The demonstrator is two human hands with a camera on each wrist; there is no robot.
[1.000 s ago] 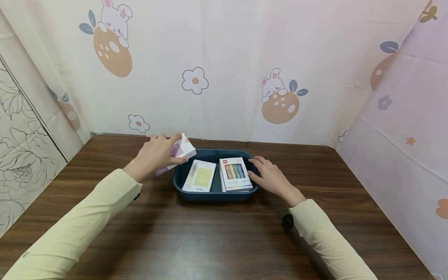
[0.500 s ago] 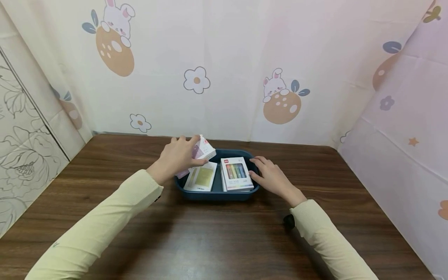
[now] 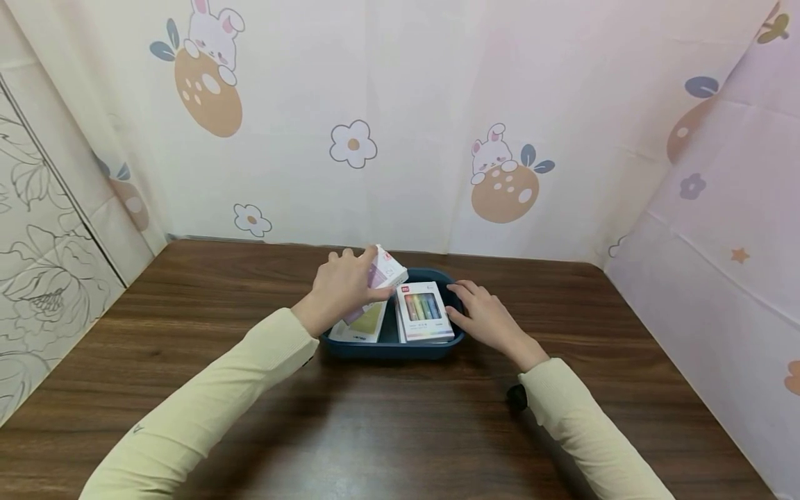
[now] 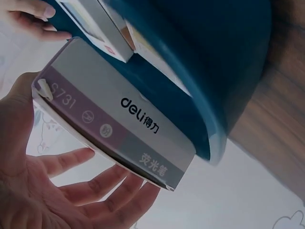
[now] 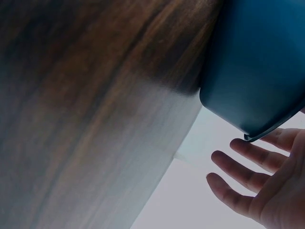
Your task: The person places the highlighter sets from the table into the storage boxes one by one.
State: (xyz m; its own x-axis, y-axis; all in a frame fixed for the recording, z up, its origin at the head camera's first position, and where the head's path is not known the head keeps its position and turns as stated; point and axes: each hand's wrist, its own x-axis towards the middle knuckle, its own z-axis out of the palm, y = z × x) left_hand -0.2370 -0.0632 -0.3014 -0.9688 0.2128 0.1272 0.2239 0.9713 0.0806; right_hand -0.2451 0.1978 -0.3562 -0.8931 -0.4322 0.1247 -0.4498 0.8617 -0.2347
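My left hand (image 3: 339, 286) grips a white and purple highlighter box (image 4: 114, 117) between thumb and fingers. The box is tilted over the left part of a dark blue plastic bin (image 3: 389, 353). Below it in the bin lies a white box with a yellow-green panel (image 3: 369, 323), partly covered by the held box. On the bin's right side rests a white box with a window showing coloured sticks (image 3: 427, 312), on top of another box. My right hand (image 3: 489, 318) is at the bin's right rim, its fingers spread and fairly straight in the right wrist view.
The bin stands toward the back of a brown wood-grain table (image 3: 387, 430). Behind it hangs a pale curtain (image 3: 412, 194) printed with rabbits and flowers, and more patterned cloth closes off both sides.
My left hand has carried the highlighter box rightward, from beside the bin's left rim to over the yellow-green panelled box. The right hand has stayed at the right rim.
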